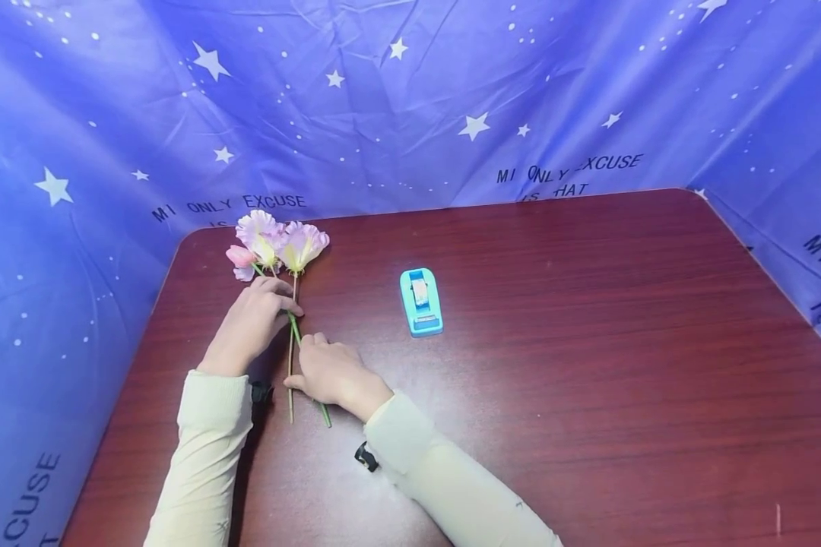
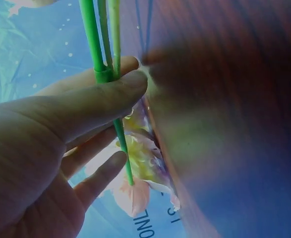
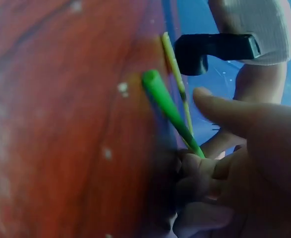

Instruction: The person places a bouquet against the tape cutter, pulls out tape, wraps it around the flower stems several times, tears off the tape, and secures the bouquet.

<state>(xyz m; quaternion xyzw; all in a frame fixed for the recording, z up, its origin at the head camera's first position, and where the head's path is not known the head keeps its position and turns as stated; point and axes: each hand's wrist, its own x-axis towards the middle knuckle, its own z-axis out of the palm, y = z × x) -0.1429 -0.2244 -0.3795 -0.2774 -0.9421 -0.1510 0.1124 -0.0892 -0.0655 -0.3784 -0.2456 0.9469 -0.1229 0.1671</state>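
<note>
My left hand (image 1: 249,319) pinches several flower stems (image 2: 90,34) between thumb and fingers, just below the blooms. Two pale lilac flowers (image 1: 304,246) and a pink tulip-like bud (image 1: 240,256) point toward the table's far edge. In the left wrist view the thumb crosses the stems by a green joint, and the bud (image 2: 131,197) hangs past the fingers. Lower down, my right hand (image 1: 335,372) has its fingers curled at the thick green stem (image 3: 167,106), its thumb held apart. A thinner yellowish stem (image 3: 172,62) runs beside that one. Both lower ends stick out toward me.
A light-blue tape dispenser (image 1: 422,302) with a roll stands right of the flowers on the reddish-brown table (image 1: 588,342). Blue star-printed cloth (image 1: 410,106) hangs behind and at both sides. Black wrist cameras (image 1: 366,457) sit by the cream sleeves (image 1: 212,448).
</note>
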